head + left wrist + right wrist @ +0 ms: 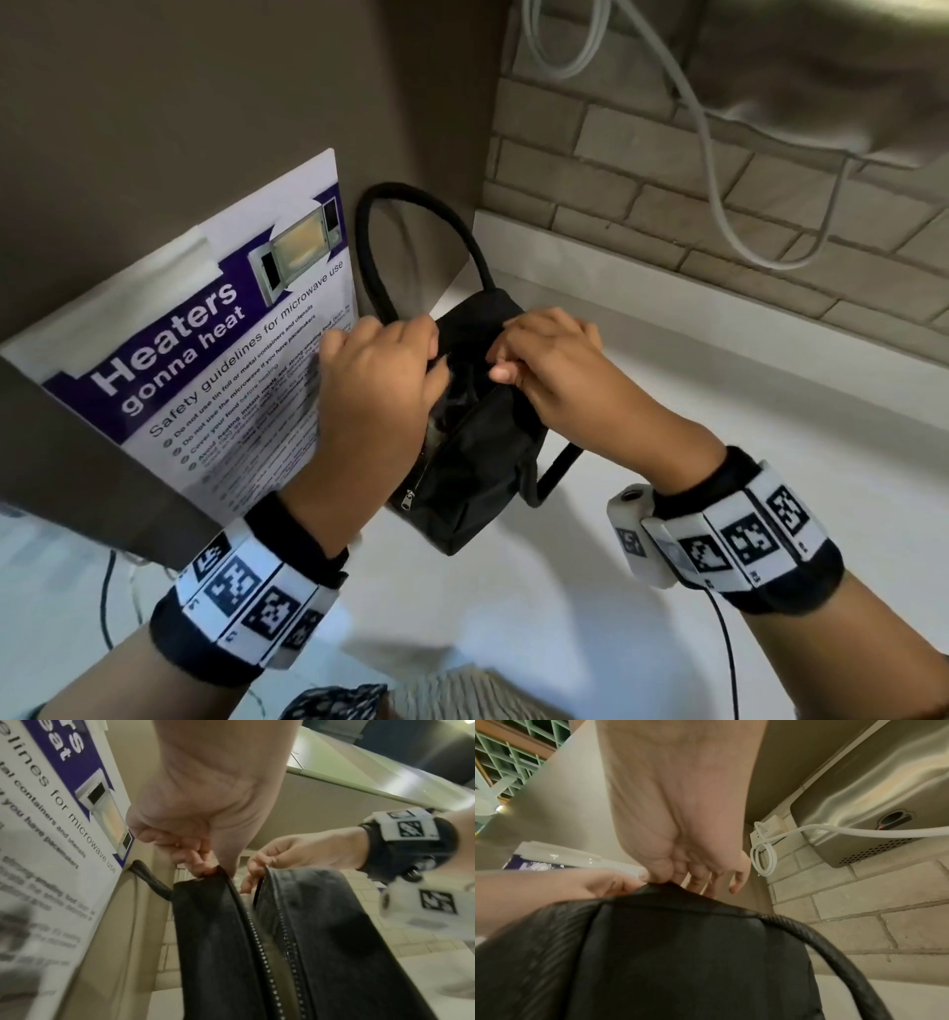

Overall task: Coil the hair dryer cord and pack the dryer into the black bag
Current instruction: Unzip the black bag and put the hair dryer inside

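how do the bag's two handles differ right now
The far handle arches upright against the brown wall, beside the microwave poster; the near handle droops down over the bag's side toward the white counter. Both are black, rope-like loops on the black bag.

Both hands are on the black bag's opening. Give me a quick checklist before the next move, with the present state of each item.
1. Left hand pinches the left lip of the black bag: ok.
2. Right hand pinches the right lip: ok.
3. Zipper is undone, mouth parted: ok.
4. Zipper pull hangs at the near end, outside the opening: ok.
5. Hair dryer and coiled cord inside: cannot tell, the interior is dark.
6. Bag handle is clear of the mouth: ok.
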The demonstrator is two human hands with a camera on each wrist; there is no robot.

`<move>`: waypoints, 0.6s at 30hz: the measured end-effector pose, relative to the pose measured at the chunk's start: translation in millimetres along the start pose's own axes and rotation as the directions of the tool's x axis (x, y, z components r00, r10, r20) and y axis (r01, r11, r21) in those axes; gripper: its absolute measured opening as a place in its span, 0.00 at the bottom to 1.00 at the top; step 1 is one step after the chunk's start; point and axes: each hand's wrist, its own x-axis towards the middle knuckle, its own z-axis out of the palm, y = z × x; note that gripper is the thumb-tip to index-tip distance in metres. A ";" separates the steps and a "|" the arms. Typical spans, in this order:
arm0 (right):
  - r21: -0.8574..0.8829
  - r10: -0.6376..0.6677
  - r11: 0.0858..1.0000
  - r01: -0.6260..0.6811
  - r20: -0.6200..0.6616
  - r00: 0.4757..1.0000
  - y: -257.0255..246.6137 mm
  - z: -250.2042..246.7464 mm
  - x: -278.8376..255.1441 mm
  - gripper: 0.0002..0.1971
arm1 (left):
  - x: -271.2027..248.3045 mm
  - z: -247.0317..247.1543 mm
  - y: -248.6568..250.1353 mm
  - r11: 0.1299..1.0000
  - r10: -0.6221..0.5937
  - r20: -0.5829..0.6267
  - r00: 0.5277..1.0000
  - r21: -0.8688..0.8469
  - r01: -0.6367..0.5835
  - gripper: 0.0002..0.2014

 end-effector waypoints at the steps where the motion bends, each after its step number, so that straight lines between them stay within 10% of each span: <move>1: -0.013 0.017 1.000 -0.017 -0.012 1.000 -0.1 2.6 -1.5 0.19 | -0.5 -0.4 3.0 0.999 0.008 -0.018 1.000 -0.043 -0.009 0.06; 9: 0.036 0.087 0.996 -0.083 -0.128 0.988 -10.2 21.2 -11.0 0.07 | -35.7 6.8 10.4 0.988 -0.013 0.000 1.000 -0.155 0.013 0.06; 18: 0.034 0.143 0.990 -0.139 -0.251 0.957 -19.7 28.2 -9.1 0.18 | -72.8 -11.9 -11.7 0.989 -0.144 0.209 0.967 0.000 0.148 0.17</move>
